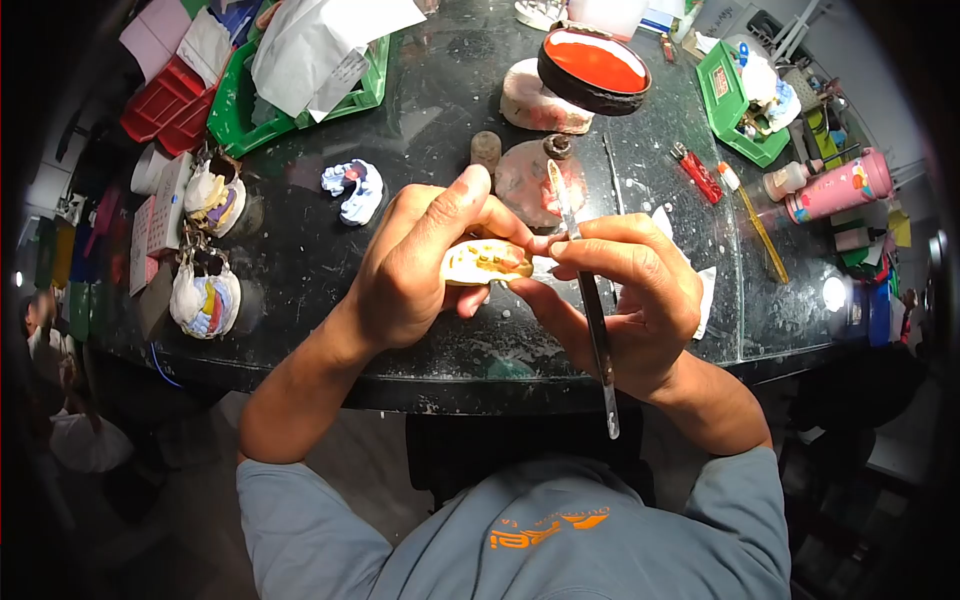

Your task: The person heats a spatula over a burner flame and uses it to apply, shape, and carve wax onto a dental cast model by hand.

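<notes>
A cream-coloured dental cast with a pinkish patch on its ridge is gripped in my left hand, its fingers wrapped round the left end. My right hand has a slim metal wax spatula held between its fingers, one end pointing up and away, the other down toward my body. The right thumb and fingertips are also at the right end of the cast. Just beyond the hands stands a round glass spirit lamp with a dark neck, and beside it a small tan cylinder.
A black round dish of red wax rests by a pale plaster block. Leftward are a bluish cast and mounted models. Green trays hold papers. Rightward lie a red lighter, a yellow-handled tool and a pink bottle.
</notes>
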Motion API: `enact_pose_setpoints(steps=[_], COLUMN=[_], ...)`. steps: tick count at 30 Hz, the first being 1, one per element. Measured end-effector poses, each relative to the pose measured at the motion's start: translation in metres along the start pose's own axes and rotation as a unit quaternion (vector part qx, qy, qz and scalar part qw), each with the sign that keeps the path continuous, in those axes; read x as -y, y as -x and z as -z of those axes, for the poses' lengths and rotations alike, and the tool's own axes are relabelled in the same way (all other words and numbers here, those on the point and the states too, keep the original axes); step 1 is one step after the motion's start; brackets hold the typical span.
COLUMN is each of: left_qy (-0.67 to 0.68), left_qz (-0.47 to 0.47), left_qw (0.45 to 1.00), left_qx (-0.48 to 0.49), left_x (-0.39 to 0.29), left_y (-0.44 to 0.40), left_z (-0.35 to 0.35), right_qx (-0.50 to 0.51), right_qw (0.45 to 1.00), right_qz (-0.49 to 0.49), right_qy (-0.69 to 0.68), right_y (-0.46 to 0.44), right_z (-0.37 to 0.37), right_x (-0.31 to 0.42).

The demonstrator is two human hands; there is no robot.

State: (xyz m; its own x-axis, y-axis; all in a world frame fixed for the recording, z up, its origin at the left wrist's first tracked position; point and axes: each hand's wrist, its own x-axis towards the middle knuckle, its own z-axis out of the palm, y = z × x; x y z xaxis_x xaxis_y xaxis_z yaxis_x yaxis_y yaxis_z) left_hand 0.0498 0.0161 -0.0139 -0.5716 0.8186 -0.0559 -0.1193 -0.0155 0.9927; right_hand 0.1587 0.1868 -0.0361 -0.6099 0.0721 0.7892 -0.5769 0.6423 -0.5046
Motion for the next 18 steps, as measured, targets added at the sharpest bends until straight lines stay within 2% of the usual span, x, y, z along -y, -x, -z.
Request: enact_pose_setpoints(steps=[5, 8, 11, 12, 13, 15, 17, 18], left_qy=[-0.011, 0.010, 0.017, 0.008, 0.000, -0.002, -0.015, -0.049], left_qz=[-0.025, -0.047, -0.050, -0.051, -0.052, -0.050, -0.064, -0.074], left_qw=[1.000, 0.998, 0.998, 0.998, 0.998, 0.998, 0.997, 0.994], left_qx=[-0.011, -0.032, -0.044, -0.042, -0.040, -0.039, -0.042, -0.058], left_x=[0.000, 0.008, 0.006, 0.005, 0.003, 0.000, -0.003, -0.004], left_y=[0.001, 0.001, 0.001, 0.001, 0.002, 0.002, 0.003, 0.003], left_z=[-0.003, -0.008, -0.010, -0.009, -0.008, -0.004, 0.000, -0.001], right_qx=[-0.022, -0.022, -0.021, -0.029, -0.025, -0.033, -0.070, -0.084], right_qw=[0.999, 1.000, 0.997, 0.997, 0.995, 0.989, 0.956, 0.955], right_qz=[-0.025, 0.003, -0.060, -0.029, -0.040, -0.089, -0.200, -0.199], right_qy=[-0.007, -0.003, -0.053, -0.064, -0.085, -0.110, -0.201, -0.205], right_y=[0.004, 0.003, 0.000, -0.001, -0.001, 0.001, -0.002, -0.001], right_z=[-0.002, 0.000, 0.000, 0.000, 0.002, 0.008, 0.009, 0.008], right_x=[-0.001, -0.003, 0.006, 0.001, -0.002, -0.004, 0.010, 0.008])
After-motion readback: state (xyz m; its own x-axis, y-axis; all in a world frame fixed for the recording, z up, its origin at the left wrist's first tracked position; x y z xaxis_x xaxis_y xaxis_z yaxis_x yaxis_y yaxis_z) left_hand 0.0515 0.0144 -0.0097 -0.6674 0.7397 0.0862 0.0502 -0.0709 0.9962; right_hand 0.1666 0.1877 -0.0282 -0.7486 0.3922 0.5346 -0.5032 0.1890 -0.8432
